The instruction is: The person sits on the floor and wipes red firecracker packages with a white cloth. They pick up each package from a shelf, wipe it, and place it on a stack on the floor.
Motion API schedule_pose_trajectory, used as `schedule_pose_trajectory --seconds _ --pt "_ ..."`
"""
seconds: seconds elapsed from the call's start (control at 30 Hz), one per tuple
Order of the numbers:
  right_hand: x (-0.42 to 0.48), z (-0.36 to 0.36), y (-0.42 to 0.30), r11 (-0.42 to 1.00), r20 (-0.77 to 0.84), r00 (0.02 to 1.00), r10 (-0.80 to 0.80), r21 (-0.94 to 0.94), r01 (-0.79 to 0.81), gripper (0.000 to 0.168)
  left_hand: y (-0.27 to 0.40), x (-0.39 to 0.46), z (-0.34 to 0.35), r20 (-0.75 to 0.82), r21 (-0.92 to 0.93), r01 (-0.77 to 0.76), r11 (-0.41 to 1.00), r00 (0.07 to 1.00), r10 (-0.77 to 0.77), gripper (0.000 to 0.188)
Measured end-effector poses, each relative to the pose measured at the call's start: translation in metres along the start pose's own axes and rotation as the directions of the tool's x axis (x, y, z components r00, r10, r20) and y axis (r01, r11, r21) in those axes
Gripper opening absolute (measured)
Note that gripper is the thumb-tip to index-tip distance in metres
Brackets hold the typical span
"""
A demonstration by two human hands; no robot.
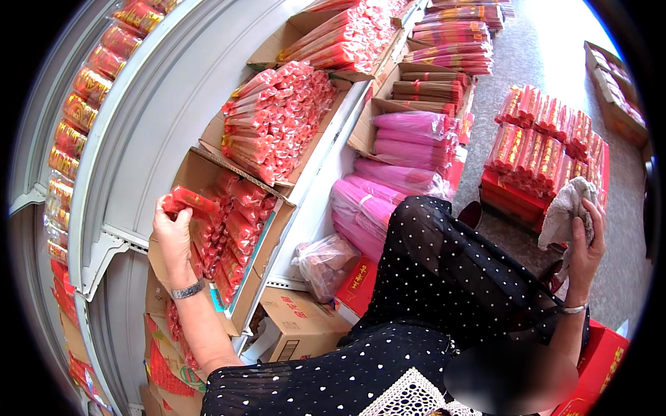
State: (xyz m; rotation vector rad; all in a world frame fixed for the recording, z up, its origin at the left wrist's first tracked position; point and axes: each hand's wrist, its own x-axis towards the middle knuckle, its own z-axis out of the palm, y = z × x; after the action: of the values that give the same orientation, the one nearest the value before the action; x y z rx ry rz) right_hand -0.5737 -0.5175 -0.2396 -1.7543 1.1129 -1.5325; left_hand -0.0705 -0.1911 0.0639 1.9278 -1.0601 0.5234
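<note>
My left hand (174, 226) is at the left, over an open cardboard box (242, 312) on the shelf, its thumb and fingers pinching a red plastic-wrapped packet (195, 200). More red wrapped packets (237, 223) lie piled in that box. At the right, my right hand (588, 229) holds a crumpled grey cloth (564, 213) raised beside a stack of red packets with gold writing (536, 151). That stack rests on a red box (507, 197) on the floor.
Boxes of red wrapped bundles (281, 119) line the shelf. Pink bundles (411, 135) and brown stick bundles (426, 91) fill the lower level. A plastic bag (328, 260) and a closed carton (307, 322) sit near my knee. An upper shelf (114, 109) curves along the left.
</note>
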Motion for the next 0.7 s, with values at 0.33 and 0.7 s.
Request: schedule_pose_trajectory --seconds 0.33,0.7 --pt "0.001 -0.004 0.029 0.999 0.041 0.998 0.04 0.019 -0.041 0.031 -0.042 -0.052 -0.017 0.027 0.341 0.051 0.939 0.998 -0.063 0.025" --pt "0.0 -0.006 0.026 0.991 0.016 0.993 0.114 0.07 -0.114 0.029 -0.047 -0.058 -0.025 0.601 0.07 0.579 0.813 0.626 -0.497 0.056"
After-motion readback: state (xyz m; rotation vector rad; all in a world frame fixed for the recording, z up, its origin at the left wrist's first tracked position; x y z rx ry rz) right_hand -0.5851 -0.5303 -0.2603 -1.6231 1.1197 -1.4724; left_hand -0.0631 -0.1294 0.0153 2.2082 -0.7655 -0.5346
